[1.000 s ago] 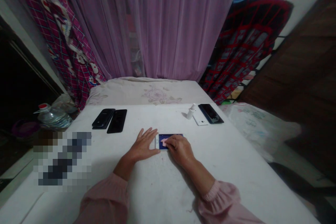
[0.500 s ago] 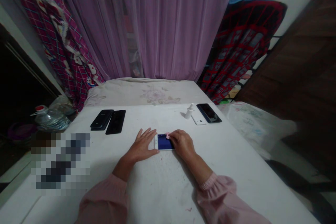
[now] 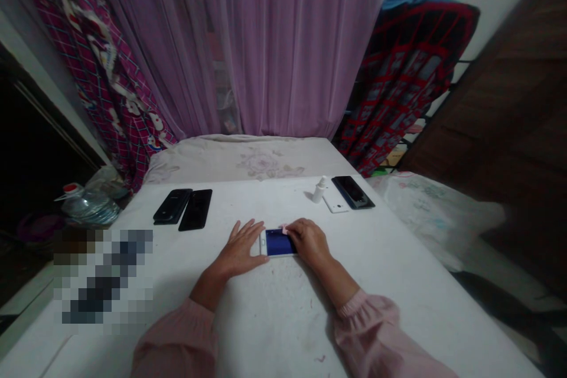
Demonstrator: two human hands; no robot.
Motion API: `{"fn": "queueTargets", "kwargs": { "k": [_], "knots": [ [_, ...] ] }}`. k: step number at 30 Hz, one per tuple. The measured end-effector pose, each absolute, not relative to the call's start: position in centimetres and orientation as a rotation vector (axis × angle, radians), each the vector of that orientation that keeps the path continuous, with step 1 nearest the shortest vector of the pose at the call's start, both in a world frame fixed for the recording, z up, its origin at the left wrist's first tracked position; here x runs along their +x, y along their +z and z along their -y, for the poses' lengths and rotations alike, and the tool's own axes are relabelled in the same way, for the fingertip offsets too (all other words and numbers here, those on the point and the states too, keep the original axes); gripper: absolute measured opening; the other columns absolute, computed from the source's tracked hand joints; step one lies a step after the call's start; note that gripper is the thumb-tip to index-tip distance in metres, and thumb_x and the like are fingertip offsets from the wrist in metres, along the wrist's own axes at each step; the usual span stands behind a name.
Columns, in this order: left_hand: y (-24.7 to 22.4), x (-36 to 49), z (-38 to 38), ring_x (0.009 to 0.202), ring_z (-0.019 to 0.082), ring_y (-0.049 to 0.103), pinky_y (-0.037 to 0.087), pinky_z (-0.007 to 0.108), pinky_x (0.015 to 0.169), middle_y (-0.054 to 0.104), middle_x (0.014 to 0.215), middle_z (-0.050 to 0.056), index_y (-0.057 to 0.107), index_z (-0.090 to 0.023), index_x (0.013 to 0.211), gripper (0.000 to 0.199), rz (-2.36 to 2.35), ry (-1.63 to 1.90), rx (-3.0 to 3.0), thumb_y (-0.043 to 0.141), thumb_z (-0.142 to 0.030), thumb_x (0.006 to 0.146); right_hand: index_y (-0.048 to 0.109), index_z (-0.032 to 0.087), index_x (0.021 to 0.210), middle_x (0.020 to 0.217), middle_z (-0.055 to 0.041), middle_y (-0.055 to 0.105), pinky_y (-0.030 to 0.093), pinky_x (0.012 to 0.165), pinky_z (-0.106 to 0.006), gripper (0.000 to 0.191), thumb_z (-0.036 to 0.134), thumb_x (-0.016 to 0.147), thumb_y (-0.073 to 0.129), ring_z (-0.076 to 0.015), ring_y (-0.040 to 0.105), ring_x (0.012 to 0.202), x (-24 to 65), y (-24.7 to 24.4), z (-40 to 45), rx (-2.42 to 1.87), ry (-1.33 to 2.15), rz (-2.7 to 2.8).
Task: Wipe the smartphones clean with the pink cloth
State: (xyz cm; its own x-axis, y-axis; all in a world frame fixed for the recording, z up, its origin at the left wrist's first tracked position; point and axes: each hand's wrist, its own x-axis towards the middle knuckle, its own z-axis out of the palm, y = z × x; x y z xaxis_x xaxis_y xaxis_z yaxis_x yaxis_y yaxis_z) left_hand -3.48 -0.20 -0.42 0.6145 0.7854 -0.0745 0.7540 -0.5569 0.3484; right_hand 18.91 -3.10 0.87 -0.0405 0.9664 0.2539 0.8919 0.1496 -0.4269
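A white smartphone (image 3: 280,243) with a dark blue screen lies sideways on the white-covered table. My left hand (image 3: 238,249) holds its left end, thumb at the near edge and fingertips at the far edge, the other fingers spread. Between the fingers of my right hand (image 3: 310,243) is a small pink cloth (image 3: 284,228), pressed on the screen near the far edge. That hand hides the phone's right end.
Beyond my right hand are a small white spray bottle (image 3: 318,190), a white phone (image 3: 335,201) and a dark phone (image 3: 353,192). At the left lie a black phone (image 3: 195,209) and another dark phone (image 3: 173,205). A large water bottle (image 3: 86,207) stands past the table's left edge.
The pink cloth and my right fingers have shifted very slightly on the screen. My left hand keeps its place at the phone's end. The whole view has tilted a little.
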Motion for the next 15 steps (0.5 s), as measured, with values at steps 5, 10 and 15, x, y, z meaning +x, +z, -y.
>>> {"fn": "queueTargets", "kwargs": {
  "k": [5,10,15],
  "knots": [
    [-0.4,-3.3,0.3,0.145,0.025,0.018,0.003,0.050,0.118,0.031,0.155,0.008,0.031,-0.022,0.146,0.075,-1.260,0.121,2.498,0.059,-0.050,0.082,0.075,0.025,0.090,0.089,-0.0024,0.071,0.046,0.078,-0.024,0.014,0.023,0.089,0.061,-0.0155,0.063,0.086,19.4,0.4,6.0,-1.636,0.247,1.973],
    [-0.3,-3.4,0.2,0.146,0.025,0.016,0.001,0.051,0.118,0.029,0.155,0.008,0.028,-0.023,0.147,0.076,-1.236,0.099,2.490,0.059,-0.051,0.083,0.074,0.026,0.092,0.092,-0.0014,0.073,0.046,0.078,-0.024,0.015,0.021,0.088,0.060,-0.0145,0.064,0.086,20.3,0.1,7.3,-1.568,0.235,1.994],
    [-0.3,-3.6,0.3,0.146,0.024,0.016,0.002,0.050,0.118,0.030,0.155,0.007,0.030,-0.024,0.146,0.076,-1.228,0.116,2.477,0.059,-0.053,0.082,0.074,0.024,0.089,0.087,-0.0040,0.070,0.046,0.075,-0.027,0.019,0.026,0.090,0.055,-0.0179,0.063,0.083,21.2,-0.4,4.4,-1.735,0.100,1.918]
  ]
}}
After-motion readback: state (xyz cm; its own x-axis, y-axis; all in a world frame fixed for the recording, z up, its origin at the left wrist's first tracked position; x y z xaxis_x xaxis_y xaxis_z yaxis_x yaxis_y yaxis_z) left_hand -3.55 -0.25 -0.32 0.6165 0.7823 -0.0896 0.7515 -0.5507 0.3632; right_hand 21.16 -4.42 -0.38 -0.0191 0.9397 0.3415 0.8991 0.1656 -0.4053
